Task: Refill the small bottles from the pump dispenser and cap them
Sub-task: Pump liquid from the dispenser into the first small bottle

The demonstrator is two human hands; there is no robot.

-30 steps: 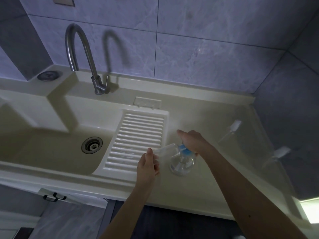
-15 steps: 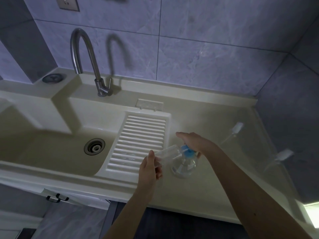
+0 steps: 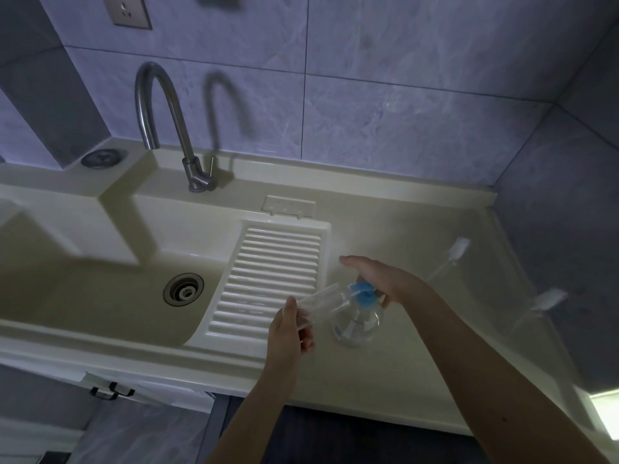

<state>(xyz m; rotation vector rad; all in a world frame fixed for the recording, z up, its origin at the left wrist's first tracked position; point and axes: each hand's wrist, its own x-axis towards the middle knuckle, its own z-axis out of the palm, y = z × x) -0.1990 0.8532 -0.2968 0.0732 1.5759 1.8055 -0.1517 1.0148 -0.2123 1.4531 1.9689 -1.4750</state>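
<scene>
A small clear bottle (image 3: 320, 304) is held in the left hand (image 3: 289, 333), with the fingers (image 3: 306, 341) curled round its base end and the thumb laid along its near side. The bottle is tilted well off upright: its long axis runs from the left fingers up and away toward the blue nozzle, and its open mouth points at that nozzle, touching or just beside it; which cannot be told.

The pump dispenser (image 3: 358, 321), a clear round-bodied bottle with a blue pump head (image 3: 363, 293), stands on the counter (image 3: 385, 390) just beyond the left fingertips. The right hand (image 3: 382, 279) is laid over the pump head, the fingers mostly extended and flat above it, the thumb (image 3: 385, 301) tucked down beside the neck; nothing is pinched, and the hand is judged to be pressing.

The filling of this bottle is judged to be in hand. No liquid level can be made out in it. Two white-topped sprayer caps (image 3: 457, 249) (image 3: 549, 298) are seen out beyond the right wrist, seemingly on faint clear bottles; whether those are filled cannot be told. Capping of the held bottle is not yet done.
</scene>
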